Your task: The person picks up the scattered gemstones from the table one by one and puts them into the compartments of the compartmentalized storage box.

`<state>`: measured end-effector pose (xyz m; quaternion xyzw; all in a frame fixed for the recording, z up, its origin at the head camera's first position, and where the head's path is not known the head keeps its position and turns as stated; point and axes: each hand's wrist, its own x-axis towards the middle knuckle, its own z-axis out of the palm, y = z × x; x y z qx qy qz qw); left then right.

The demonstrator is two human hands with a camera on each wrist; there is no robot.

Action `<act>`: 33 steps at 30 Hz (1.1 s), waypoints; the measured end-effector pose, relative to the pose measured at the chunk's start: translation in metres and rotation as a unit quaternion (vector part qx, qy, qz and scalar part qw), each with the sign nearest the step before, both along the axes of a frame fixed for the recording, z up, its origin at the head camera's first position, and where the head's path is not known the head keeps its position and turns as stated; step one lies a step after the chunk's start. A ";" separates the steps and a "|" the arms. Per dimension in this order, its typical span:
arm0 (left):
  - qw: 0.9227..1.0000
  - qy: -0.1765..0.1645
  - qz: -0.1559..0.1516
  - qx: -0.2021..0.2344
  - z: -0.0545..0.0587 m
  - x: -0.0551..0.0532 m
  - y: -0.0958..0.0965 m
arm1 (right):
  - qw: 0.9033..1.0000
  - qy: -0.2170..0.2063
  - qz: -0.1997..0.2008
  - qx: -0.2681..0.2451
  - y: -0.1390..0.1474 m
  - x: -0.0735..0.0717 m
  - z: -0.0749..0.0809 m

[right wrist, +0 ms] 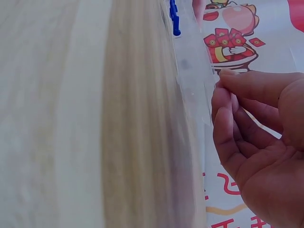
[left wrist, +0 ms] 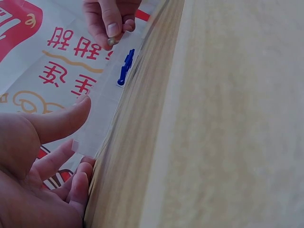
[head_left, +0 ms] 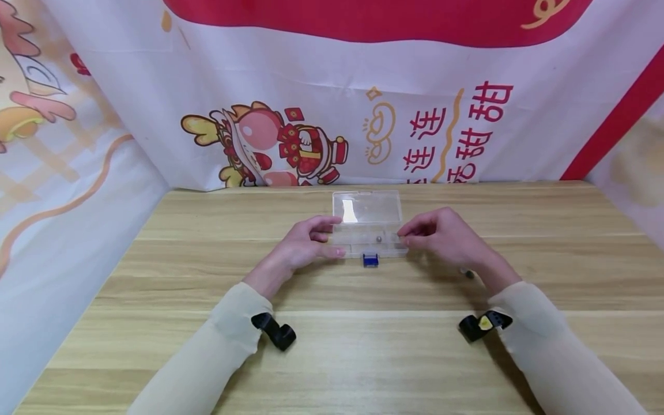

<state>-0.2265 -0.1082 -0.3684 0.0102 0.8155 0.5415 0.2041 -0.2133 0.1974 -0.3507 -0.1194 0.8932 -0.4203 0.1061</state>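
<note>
A clear plastic compartment box [head_left: 358,249] stands on the table with its lid [head_left: 370,206] swung back and its blue latch [head_left: 370,260] hanging at the front. My left hand [head_left: 306,242] holds the box's left end, thumb at the front and fingers toward the back. Over the right end, my right hand [head_left: 441,233] pinches a small round bead [left wrist: 111,41] between thumb and forefinger. In the right wrist view the fingertips mostly hide that bead. Another small grey bead [head_left: 378,239] lies inside the box.
On the wooden table [head_left: 373,357], a small dark bead [head_left: 469,274] lies by the right wrist, with a paler bit beside it. A printed white and red cloth [head_left: 321,69] hangs right behind the table's back edge.
</note>
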 end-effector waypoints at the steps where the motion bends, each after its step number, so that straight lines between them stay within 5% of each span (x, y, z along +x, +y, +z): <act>1: 1.000 0.000 0.000 0.001 0.000 0.000 0.000 | 1.000 0.001 0.001 0.002 0.000 0.000 0.000; 33: 1.000 0.003 -0.001 0.003 0.002 0.001 -0.001 | 1.000 0.009 -0.004 0.025 -0.009 0.003 0.000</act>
